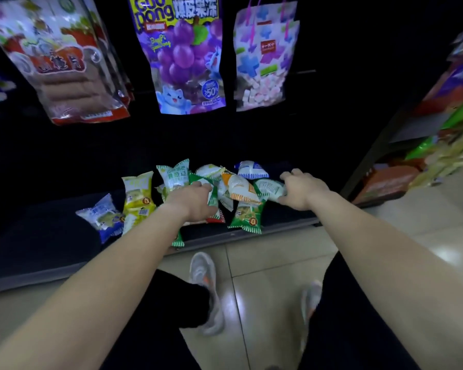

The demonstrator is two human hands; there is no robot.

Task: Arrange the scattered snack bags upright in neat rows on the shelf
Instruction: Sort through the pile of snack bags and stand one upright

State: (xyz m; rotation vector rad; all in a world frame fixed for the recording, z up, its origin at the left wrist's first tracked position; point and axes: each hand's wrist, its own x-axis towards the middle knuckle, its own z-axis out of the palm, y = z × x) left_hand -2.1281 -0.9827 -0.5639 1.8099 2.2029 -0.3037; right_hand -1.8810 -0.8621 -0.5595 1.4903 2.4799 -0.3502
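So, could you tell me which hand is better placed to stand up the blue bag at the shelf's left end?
Left: the left hand is nearer the blue bag; the right hand grips a pale bag.

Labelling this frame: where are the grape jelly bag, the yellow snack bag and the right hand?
grape jelly bag (182,57): head view, printed grapes.
yellow snack bag (138,194): head view, front panel.
right hand (304,189): head view, back of hand.
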